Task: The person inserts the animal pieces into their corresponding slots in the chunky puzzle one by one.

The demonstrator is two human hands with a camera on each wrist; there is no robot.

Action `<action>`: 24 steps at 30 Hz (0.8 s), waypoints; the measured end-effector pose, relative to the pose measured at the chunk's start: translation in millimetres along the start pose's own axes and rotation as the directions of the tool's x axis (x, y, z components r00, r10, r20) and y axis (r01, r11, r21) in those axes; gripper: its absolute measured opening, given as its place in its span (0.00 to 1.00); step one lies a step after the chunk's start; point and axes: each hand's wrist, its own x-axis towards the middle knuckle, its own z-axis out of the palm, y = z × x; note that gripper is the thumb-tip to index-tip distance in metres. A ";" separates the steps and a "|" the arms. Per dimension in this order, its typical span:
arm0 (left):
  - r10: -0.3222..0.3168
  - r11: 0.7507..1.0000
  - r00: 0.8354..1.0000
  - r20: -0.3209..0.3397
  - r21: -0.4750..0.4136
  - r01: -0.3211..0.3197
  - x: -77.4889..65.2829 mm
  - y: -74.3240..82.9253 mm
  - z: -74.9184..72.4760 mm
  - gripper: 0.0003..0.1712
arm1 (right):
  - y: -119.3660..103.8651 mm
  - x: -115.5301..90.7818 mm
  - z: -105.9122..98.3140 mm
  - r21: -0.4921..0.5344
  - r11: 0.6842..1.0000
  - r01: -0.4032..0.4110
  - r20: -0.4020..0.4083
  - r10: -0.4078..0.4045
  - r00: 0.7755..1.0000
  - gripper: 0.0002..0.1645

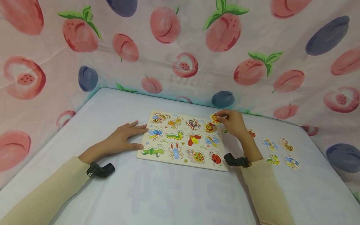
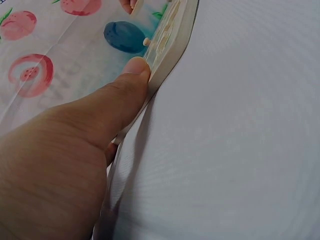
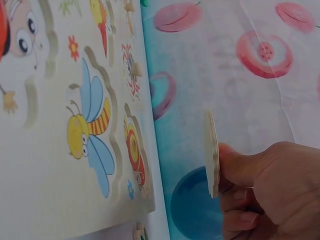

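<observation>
Nearest, can see two long beige sleeves [image 1: 47,190], both stretched forward, with one black bent wrist gadget [image 1: 102,171] at each cuff. Next, on the white table [image 1: 168,197], can see one flat, pale wooden puzzle board [image 1: 166,157], face up. Can count twelve painted bug pictures [image 1: 197,156] on it, in three rows of four. To the right, can count five loose wooden bugs in plain sight: one red bug [image 1: 251,133], one blue-winged bee [image 1: 270,144], one snail [image 1: 286,144], one green caterpillar [image 1: 273,159] and one blue mosquito [image 1: 292,162]. With the left hand [image 1: 121,138], palm down, thumb and fingers spread apart, touches the board's left edge. With the right hand [image 1: 232,123], bent at the wrist, pinches one thin red-and-yellow wooden butterfly [image 1: 214,118] between thumb and fingers. Holds it at the board's far right corner, near the butterfly picture [image 1: 209,127], lifted clear. Farthest back, can see pale pink cloth [image 1: 112,72] with peaches and dark blue fruits.
</observation>
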 end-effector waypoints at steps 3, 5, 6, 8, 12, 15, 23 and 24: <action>0.001 1.000 1.000 0.000 -0.002 -0.001 0.2 0.0 0.2 0.43 | 0.2 0.4 3.2 0.001 1.000 -0.003 0.012 0.003 1.000 0.11; 0.002 1.000 1.000 0.000 -0.003 -0.002 0.4 0.1 0.0 0.43 | 1.1 1.1 6.0 -0.001 1.000 -0.005 0.017 0.005 1.000 0.11; 0.002 1.000 1.000 0.000 -0.004 -0.002 0.3 0.0 -0.1 0.43 | 1.8 1.4 7.5 -0.002 1.000 -0.008 0.020 0.008 1.000 0.11; 0.003 1.000 1.000 0.000 -0.004 -0.003 0.2 0.1 -0.1 0.43 | 2.6 1.7 10.6 -0.004 1.000 -0.016 0.024 0.016 1.000 0.11; 0.009 1.000 1.000 -0.003 -0.002 -0.009 0.0 -0.2 0.0 0.42 | 4.1 2.6 16.0 -0.017 1.000 -0.024 0.036 0.025 0.999 0.11; 0.010 1.000 1.000 -0.005 -0.002 -0.010 -0.1 -0.4 0.2 0.42 | 6.4 3.9 18.2 -0.027 0.999 -0.021 0.043 0.022 0.999 0.11; 0.014 1.000 1.000 -0.007 -0.001 -0.014 0.5 -0.3 -0.2 0.43 | 9.5 5.2 21.0 -0.025 0.999 -0.020 0.061 0.022 0.998 0.11; 0.014 1.000 1.000 -0.006 0.001 -0.014 0.6 -0.4 -0.1 0.43 | 9.4 5.2 21.2 -0.024 0.999 -0.023 0.064 0.025 0.998 0.11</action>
